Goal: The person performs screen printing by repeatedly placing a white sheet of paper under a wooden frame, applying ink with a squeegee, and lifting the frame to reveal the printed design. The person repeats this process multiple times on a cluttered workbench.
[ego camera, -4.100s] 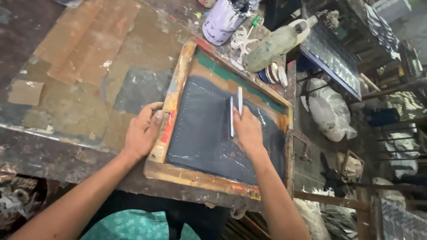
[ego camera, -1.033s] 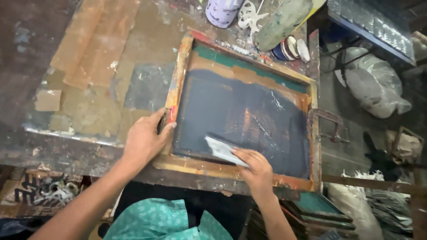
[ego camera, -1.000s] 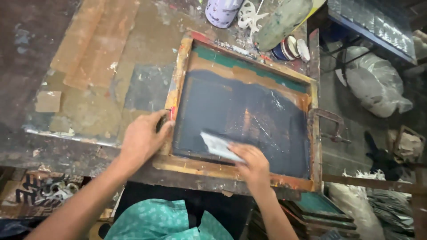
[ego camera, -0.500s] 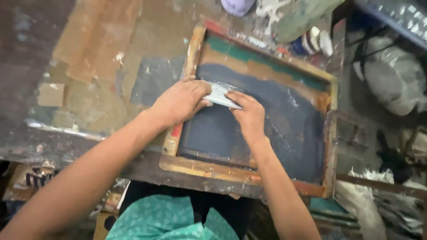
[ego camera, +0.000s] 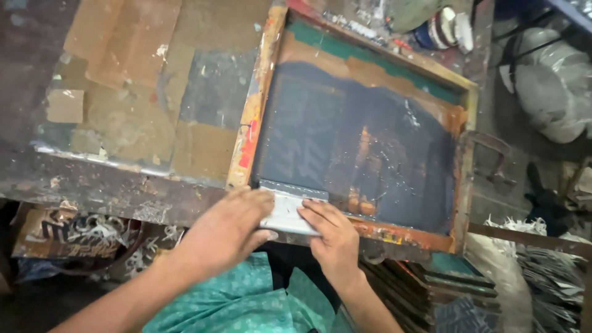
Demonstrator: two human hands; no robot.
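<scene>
A wooden-framed printing screen (ego camera: 262, 98) lies flat on the worn table, its mesh covered in dark ink. A flat grey squeegee (ego camera: 287, 208) rests at the frame's near edge, by the near left corner. My left hand (ego camera: 225, 229) grips the squeegee's left end from below. My right hand (ego camera: 332, 237) presses on its right end, fingers spread over the blade. Both forearms come in from the bottom of the view.
The table top (ego camera: 123, 92) left of the screen is patched with brown tape and old ink. Small pots (ego camera: 441, 28) stand beyond the frame's far edge. Stacked printed sheets (ego camera: 450, 290) lie below right, and a white sack (ego camera: 549, 92) sits at the far right.
Both hands have dragged the squeegee from the screen's far left part down to its near edge. Before that only my right hand held it while the left steadied the frame.
</scene>
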